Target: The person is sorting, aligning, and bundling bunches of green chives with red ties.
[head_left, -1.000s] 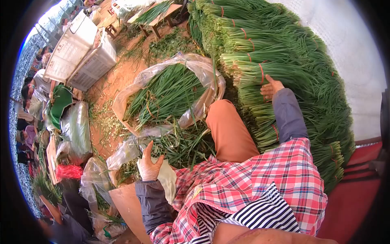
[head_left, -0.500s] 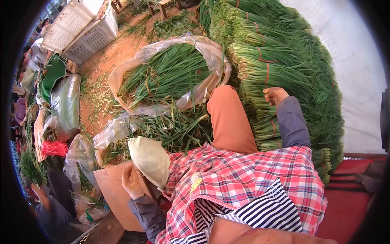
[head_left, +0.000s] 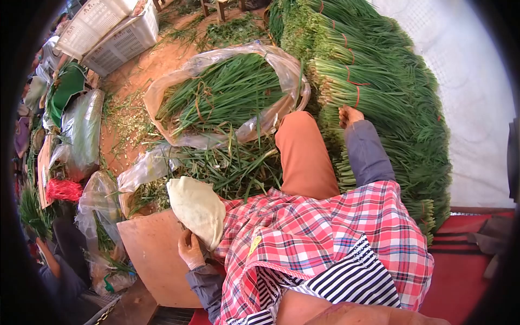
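My left hand (head_left: 190, 250) is beside the pale cloth (head_left: 196, 212) over my knee, above the edge of a brown board (head_left: 154, 257). Its fingers are bent together, and what they hold, if anything, is too small to tell. At the ends of the stacked green stalk bundles (head_left: 379, 100), tied with red bands, my right hand (head_left: 351, 115) has its fingers curled in. Whatever is between them cannot be made out. An open plastic bag (head_left: 157, 89) of long green leaves (head_left: 233, 89) lies beyond my orange-brown trouser leg (head_left: 306, 154).
Loose leaves (head_left: 230, 165) lie between the bag and my legs. White crates (head_left: 122, 46) stand at the upper left. Red strands (head_left: 63, 190) and plastic wrap (head_left: 81, 130) lie at the left, near another person's arm (head_left: 50, 260). White sheeting (head_left: 471, 108) is at the right.
My left hand has moved right, to the cloth's edge, and its fingers have drawn closer together. My right hand has moved slightly left and up along the bundle ends. The view has shifted a little.
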Demonstrator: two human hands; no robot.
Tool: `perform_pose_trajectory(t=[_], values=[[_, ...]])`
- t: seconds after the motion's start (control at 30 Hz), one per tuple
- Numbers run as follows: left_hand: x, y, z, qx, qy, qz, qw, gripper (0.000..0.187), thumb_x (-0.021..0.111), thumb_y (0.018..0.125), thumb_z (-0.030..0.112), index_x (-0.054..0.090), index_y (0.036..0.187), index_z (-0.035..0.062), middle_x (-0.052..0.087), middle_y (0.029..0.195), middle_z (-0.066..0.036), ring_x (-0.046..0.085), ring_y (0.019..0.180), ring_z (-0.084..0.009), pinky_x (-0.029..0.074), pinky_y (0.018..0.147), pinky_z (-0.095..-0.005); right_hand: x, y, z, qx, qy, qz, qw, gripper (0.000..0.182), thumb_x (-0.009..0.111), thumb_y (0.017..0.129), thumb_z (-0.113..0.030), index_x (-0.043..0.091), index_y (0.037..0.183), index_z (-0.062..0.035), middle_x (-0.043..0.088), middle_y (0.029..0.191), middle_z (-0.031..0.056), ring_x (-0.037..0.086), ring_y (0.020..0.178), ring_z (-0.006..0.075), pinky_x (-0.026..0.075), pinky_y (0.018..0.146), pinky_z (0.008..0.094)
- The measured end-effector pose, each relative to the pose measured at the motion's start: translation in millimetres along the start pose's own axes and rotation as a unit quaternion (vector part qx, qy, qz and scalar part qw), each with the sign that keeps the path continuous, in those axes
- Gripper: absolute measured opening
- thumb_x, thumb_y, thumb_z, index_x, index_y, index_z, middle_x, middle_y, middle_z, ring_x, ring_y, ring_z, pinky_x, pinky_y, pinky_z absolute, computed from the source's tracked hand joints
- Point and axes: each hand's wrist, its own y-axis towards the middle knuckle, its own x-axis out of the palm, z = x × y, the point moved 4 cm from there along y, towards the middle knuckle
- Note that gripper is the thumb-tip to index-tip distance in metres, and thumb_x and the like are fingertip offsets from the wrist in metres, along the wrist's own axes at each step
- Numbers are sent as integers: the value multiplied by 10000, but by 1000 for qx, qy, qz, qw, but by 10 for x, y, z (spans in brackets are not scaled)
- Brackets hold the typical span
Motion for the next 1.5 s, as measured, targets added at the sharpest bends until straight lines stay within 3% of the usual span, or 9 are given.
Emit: perform_pose_trajectory(t=[0.27, 0.4, 0.5, 0.6, 0.67, 0.73, 0.83, 0.97, 1.5], values=[[-139, 75, -387, -23, -55, 17, 998, 167, 582, 791, 17, 595, 951, -28, 618, 860, -73, 557, 780, -131, 454, 712, -260, 1309, -1569, -309, -184, -129, -344, 912, 181, 590, 796, -177, 619, 869, -14, 621, 694, 61, 533, 537, 102, 415, 452, 237], [-283, -177, -887, -116, 11, 1, 993, 103, 583, 789, 64, 620, 832, -21, 614, 717, -49, 536, 648, -123, 448, 600, -257, 1833, -2187, 254, -147, -431, -542, 706, 219, 578, 794, -210, 634, 910, -33, 640, 731, 101, 581, 580, 129, 458, 526, 281], [-196, -637, -844, -205, 144, -51, 967, 141, 586, 778, 107, 616, 822, -24, 617, 717, -58, 528, 618, -125, 447, 557, -265, 1886, -2237, 594, -414, -573, -475, 524, 235, 575, 786, -236, 637, 908, -46, 637, 698, 101, 586, 564, 126, 456, 533, 291], [84, -1165, -1394, -288, -67, -64, 953, 225, 616, 785, 148, 594, 943, -12, 630, 837, -113, 581, 734, -171, 474, 645, -292, 1915, -2082, 1291, -139, -632, -523, 555, 243, 571, 777, -232, 637, 966, -94, 644, 799, 108, 608, 625, 149, 480, 612, 300], [103, -1483, -1931, -326, -113, -49, 937, 268, 638, 777, 210, 592, 886, -31, 634, 798, -110, 590, 690, -178, 474, 651, -304, 1873, -1953, 1692, -270, -618, -502, 542, 340, 568, 774, -142, 572, 1112, -102, 634, 834, 94, 601, 697, 138, 481, 676, 301], [-114, -1716, -2393, -415, 17, -102, 904, 377, 625, 751, 305, 602, 843, -60, 620, 626, -124, 574, 537, -229, 480, 664, -328, 1747, -1651, 2144, -172, -529, -526, 643, 406, 513, 797, -61, 510, 1202, -99, 612, 835, 89, 589, 729, 137, 477, 683, 287], [-152, -2050, -3371, -500, 134, 40, 855, 380, 568, 766, 299, 605, 1003, 4, 604, 986, -208, 580, 954, -278, 436, 857, -340, 1716, -1510, 2432, -116, -559, -490, 659, 338, 454, 862, -86, 514, 1195, -81, 608, 830, 56, 580, 678, 108, 428, 574, 234], [-30, -2101, -4388, -540, 76, -49, 837, 420, 557, 767, 284, 557, 1128, 71, 513, 1181, -192, 480, 1123, -289, 397, 922, -344, 1794, -1566, 2641, -140, -631, -421, 637, 316, 457, 872, -110, 528, 1180, -93, 611, 829, 38, 583, 664, 106, 389, 533, 209], [525, -2049, -4562, -556, -41, 31, 829, 387, 526, 795, 214, 526, 1130, 22, 541, 1123, -208, 520, 1058, -308, 443, 852, -375, 1726, -1311, 2537, -175, -691, -407, 571, 299, 520, 856, -114, 539, 1140, -25, 614, 900, 56, 566, 746, 115, 471, 679, 242]])
